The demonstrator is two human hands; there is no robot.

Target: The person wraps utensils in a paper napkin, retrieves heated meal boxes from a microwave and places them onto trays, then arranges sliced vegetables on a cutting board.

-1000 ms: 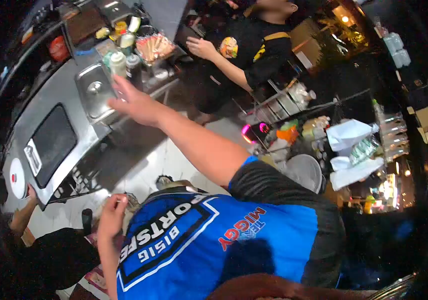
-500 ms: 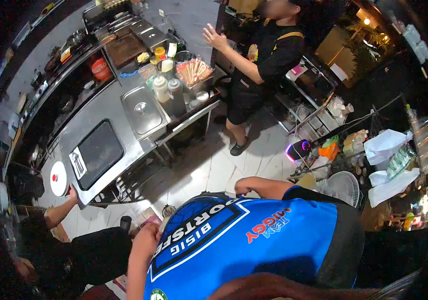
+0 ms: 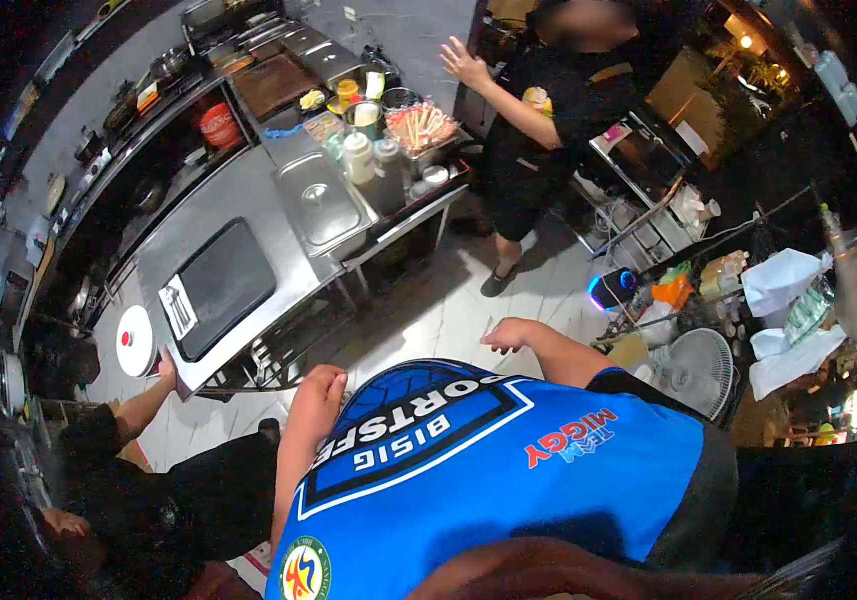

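**Left hand (image 3: 321,392) nearer than right hand (image 3: 511,336) to the black tray (image 3: 219,285)**

Both are in front of the blue shirt (image 3: 489,470), touching nothing on the counter (image 3: 164,240). The left hand's fingers are curled inward; whether they enclose anything, I cannot tell. The right hand's fingers are partly bent, with nothing visible in them, though how far they close is unclear.

With 12 at the top of the view, the black tray lies on the steel counter, between 10 and 11 o'clock from the left hand and just past 9 from the right. Its long axis runs roughly from 7 to 1.

A white card (image 3: 179,306) rests along its 8 o'clock end; beyond that sits a white disc with a red knob (image 3: 136,341), another person's hand (image 3: 166,368) beside it. Toward 1 come a lidded steel pan (image 3: 319,200), then squeeze bottles (image 3: 357,158).

Farther out, a co-worker in black (image 3: 519,165) stands near 12 on the pale floor (image 3: 559,282); a fan (image 3: 694,368) is past 3 from the right hand.
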